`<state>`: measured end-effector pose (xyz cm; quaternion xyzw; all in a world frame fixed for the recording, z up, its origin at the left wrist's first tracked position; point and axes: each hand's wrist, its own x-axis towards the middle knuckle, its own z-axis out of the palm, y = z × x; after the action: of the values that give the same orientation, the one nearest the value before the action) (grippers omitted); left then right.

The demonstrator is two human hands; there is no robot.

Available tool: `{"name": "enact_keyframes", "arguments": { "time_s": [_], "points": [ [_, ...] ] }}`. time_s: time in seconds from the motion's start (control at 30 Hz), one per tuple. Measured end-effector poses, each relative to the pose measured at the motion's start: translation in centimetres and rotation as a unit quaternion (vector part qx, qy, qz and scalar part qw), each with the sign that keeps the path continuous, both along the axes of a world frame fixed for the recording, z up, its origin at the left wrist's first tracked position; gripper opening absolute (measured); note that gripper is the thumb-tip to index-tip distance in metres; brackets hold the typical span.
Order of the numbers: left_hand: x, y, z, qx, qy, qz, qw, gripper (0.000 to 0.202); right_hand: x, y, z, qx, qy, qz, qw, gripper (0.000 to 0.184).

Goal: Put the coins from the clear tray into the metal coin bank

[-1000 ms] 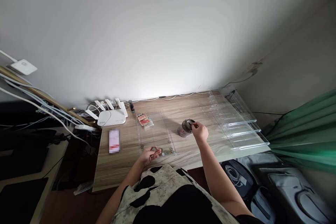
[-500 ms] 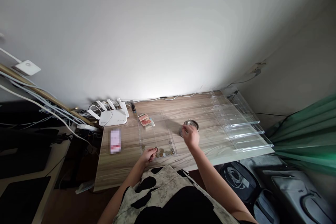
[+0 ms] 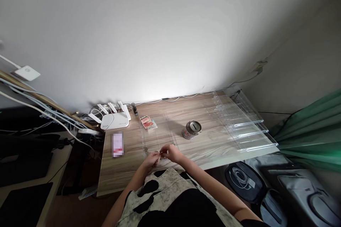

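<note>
My left hand [image 3: 151, 158] and my right hand [image 3: 170, 152] meet fingertip to fingertip over the near end of a clear acrylic tray [image 3: 157, 134] on the wooden desk [image 3: 210, 142]. Both hands are pinched; a small coin seems to sit between the fingers, though it is too small to make out. The hands cover the coins at the tray's near edge; one coin [image 3: 145, 149] shows to the left. A round tin money box [image 3: 191, 129] with a slotted lid stands to the right of the tray, apart from both hands. Folded banknotes [image 3: 147, 122] lie at the tray's far end.
A white router [image 3: 114, 120] with antennas and cables sits at the desk's back left. A phone [image 3: 117, 144] lies left of the tray. A stepped clear acrylic rack [image 3: 242, 120] fills the desk's right end. Bags lie on the floor at the right.
My right hand left the tin money box and swung left and nearer, meeting my left hand above the tray's near edge. The left hand stayed about where it was.
</note>
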<state>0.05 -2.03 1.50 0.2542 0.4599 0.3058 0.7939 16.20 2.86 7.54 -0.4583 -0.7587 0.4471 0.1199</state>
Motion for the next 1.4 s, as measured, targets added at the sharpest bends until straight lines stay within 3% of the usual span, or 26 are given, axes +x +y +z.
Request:
{"name": "enact_keyframes", "arguments": {
  "time_s": [0.1,0.23,0.33,0.43,0.6,0.77,0.87,0.93,1.03,1.1,1.23,1.4],
  "points": [
    [-0.3,0.6,0.0,-0.027,-0.041,0.046,0.998,0.027,2.0,1.6,0.7,0.044,0.019,-0.138,0.989,0.018],
    [-1.3,1.0,0.2,-0.077,-0.05,0.118,0.989,0.014,7.4,4.7,2.3,0.141,0.013,-0.363,0.921,0.02],
    [-1.7,0.8,0.5,-0.094,-0.057,0.105,0.988,0.02,11.6,6.2,3.0,0.171,-0.036,-0.425,0.888,0.019],
    [-1.6,0.6,0.7,-0.101,-0.054,0.11,0.987,0.021,13.8,6.6,3.0,0.188,-0.127,-0.44,0.869,0.017],
    [-1.2,0.6,0.6,-0.098,-0.063,0.126,0.985,0.022,13.5,6.6,2.4,0.221,-0.216,-0.429,0.848,0.018],
    [-1.0,0.6,0.1,-0.1,-0.042,0.151,0.983,0.006,12.7,6.8,2.5,0.246,-0.219,-0.409,0.851,0.02],
    [-0.8,0.5,0.0,-0.098,-0.048,0.158,0.982,0.014,11.5,6.2,2.7,0.286,-0.186,-0.398,0.851,0.027],
    [-0.8,0.6,0.1,-0.104,-0.066,0.164,0.979,0.015,9.7,5.2,2.6,0.288,-0.142,-0.355,0.878,0.03],
    [-0.7,0.8,0.5,-0.1,-0.098,0.16,0.977,0.018,5.7,3.0,1.8,0.214,-0.095,-0.214,0.948,0.028],
    [-0.6,0.9,0.7,-0.089,-0.113,0.149,0.978,0.024,2.8,1.5,1.1,0.167,-0.088,-0.127,0.974,0.025],
    [-0.1,0.6,0.8,-0.069,-0.1,0.148,0.981,0.024,-1.1,-0.7,-0.5,0.106,-0.085,-0.039,0.99,0.021],
    [-0.2,0.1,1.0,-0.062,-0.082,0.135,0.986,0.022,-1.8,-0.9,-1.4,0.065,-0.072,-0.035,0.995,0.012]
  ]
}}
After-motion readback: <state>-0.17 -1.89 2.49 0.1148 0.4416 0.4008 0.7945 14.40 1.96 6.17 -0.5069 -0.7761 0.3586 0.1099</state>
